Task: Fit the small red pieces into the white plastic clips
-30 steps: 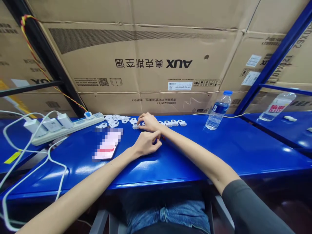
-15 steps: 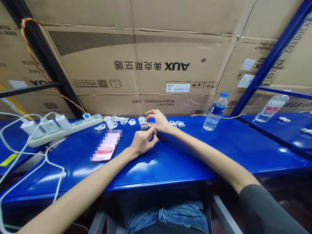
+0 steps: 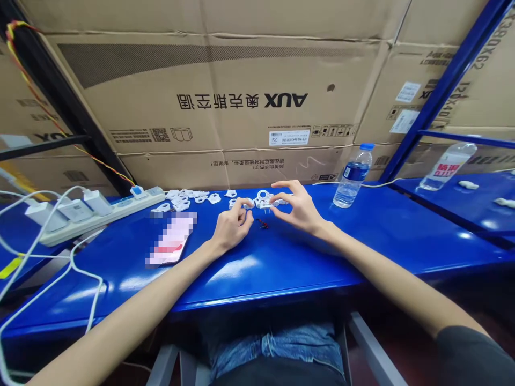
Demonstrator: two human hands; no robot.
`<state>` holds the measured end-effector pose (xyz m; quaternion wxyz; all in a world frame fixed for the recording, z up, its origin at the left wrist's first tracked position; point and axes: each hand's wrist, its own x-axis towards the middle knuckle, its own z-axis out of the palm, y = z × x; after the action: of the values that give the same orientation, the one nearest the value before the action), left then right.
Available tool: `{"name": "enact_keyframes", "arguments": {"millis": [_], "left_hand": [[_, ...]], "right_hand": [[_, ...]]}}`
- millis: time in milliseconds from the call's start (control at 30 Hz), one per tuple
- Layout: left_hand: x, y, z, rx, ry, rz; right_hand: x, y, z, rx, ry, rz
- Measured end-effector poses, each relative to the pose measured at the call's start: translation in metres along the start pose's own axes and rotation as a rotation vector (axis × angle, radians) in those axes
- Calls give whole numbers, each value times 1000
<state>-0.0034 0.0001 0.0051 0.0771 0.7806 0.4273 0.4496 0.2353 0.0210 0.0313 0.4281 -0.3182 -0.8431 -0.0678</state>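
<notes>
My right hand [image 3: 300, 208] is at the middle of the blue table [image 3: 289, 268], its thumb and a finger pinching the edge of a white plastic plug-like piece [image 3: 264, 201]. This piece has a round ring on top and two thin prongs pointing down. Just left of it, my left hand [image 3: 232, 228] is closed, thumb against curled fingers; anything in that pinch is too small to make out. Between the hands lies a small red and dark item [image 3: 263, 224]. More white pieces lie behind my fingers, partly hidden.
Several white ring-shaped pieces [image 3: 181, 205] are scattered at the back left, beside a power strip [image 3: 116, 212] with chargers and white cables. A phone [image 3: 173, 238] with a blurred screen lies left of my hands. A water bottle [image 3: 352, 179] stands at right, before large cardboard boxes [image 3: 241, 64].
My hands, close together before, have moved apart, the right one going right. The white piece with prongs now shows at my right fingertips, and the red item between the hands is uncovered.
</notes>
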Motion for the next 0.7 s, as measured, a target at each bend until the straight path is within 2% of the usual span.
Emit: {"name": "enact_keyframes", "arguments": {"millis": [233, 700], "left_hand": [[1, -1, 3, -25, -2, -48], [4, 8, 0, -133, -48, -119]], "right_hand": [[3, -15, 0, -96, -17, -124], [2, -18, 2, -91, -36, -137]]}}
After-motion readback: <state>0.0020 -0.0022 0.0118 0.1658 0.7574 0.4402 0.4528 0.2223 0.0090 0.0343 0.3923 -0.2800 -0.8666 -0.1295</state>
